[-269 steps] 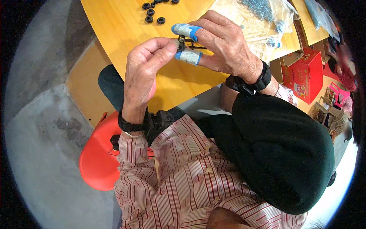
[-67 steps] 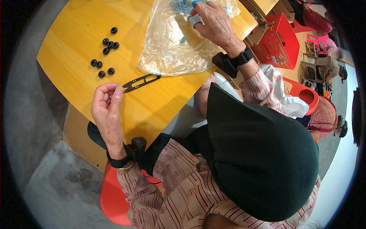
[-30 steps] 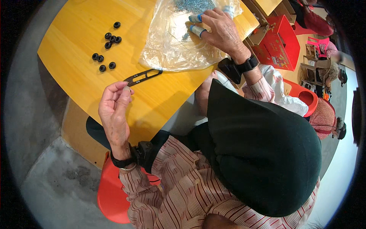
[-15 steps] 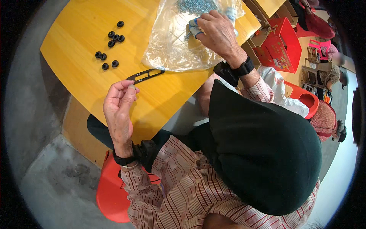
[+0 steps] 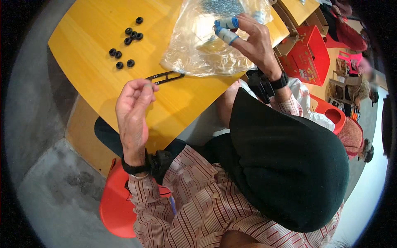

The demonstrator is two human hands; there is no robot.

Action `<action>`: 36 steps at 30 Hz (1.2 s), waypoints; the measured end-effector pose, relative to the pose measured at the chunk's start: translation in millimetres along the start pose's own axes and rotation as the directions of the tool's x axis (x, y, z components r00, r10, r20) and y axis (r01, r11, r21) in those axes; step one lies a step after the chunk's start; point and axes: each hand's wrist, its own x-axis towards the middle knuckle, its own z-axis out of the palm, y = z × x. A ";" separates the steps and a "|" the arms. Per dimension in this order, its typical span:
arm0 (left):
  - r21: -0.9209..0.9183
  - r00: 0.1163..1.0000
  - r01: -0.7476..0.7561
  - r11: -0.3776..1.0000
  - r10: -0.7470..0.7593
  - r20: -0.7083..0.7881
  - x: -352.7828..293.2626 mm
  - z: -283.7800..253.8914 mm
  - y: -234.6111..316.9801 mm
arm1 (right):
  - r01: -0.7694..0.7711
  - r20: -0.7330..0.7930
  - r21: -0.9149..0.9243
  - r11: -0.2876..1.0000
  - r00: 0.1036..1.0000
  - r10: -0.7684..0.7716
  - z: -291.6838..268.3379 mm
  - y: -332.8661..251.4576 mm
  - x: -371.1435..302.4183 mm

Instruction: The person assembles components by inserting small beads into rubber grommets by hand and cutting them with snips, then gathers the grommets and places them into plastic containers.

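We held our left hand (image 5: 132,108) pinched, contents unclear, near black snips (image 5: 164,77); our right hand (image 5: 252,39), loosely open, hovered over the plastic bag (image 5: 198,49) beside black rings (image 5: 126,41).

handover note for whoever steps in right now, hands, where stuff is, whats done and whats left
Left hand: raised above the yellow table, fingers pinched together; whether they hold anything is too small to tell.
Right hand: lifted over the clear plastic bag, two fingers wrapped in blue-and-white tape; nothing visibly gripped.
Things: black snips lie on the table by the bag's near edge, untouched. Eight small black rings sit loose in two clusters on the far left of the table. The bag holds small grey parts.
Done: rings set out.
Left: apparently more parts to draw from the bag; snips not in hand.
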 end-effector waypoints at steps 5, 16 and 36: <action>-0.076 0.999 -0.008 0.997 0.011 0.035 5.8 19.9 6.6 | 0.156 0.204 0.058 0.986 0.965 -0.165 3.1 -47.4 25.6; -0.075 0.981 -0.169 0.983 0.160 -0.111 9.4 39.2 -7.7 | 0.484 0.272 -0.045 0.874 0.848 -0.455 32.3 -77.1 40.3; -0.281 0.948 -0.284 0.917 0.224 -0.226 8.7 41.6 -7.6 | 0.330 0.087 0.200 0.923 0.932 -0.352 48.4 -78.9 34.5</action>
